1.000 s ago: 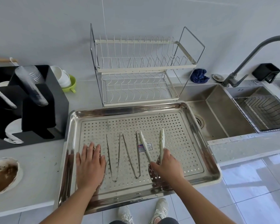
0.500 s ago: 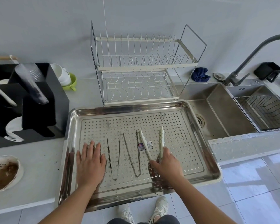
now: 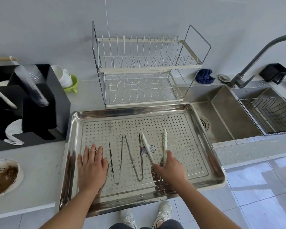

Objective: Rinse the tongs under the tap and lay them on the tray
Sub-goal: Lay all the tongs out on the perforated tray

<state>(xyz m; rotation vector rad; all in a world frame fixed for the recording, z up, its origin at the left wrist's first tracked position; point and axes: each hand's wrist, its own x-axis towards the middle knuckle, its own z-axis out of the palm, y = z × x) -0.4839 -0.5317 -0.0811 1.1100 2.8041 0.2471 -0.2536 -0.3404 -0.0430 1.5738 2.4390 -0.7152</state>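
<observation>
Nearest the viewer, the left hand lies flat, fingers spread, palm down on the perforated floor of the steel tray, probably to steady it where its front edge overhangs the counter. The right hand pinches the hinge end of the white tongs. Their two arms splay open and point away toward the wall, low over the tray floor. Whether they already rest on it I cannot tell.

Between the hands lie two pairs of thin metal tongs, side by side and open the same way, so the white pair looks to be joining a row. Farther back stands an empty dish rack. To the right are the sink and the tap, with no water visibly running.
</observation>
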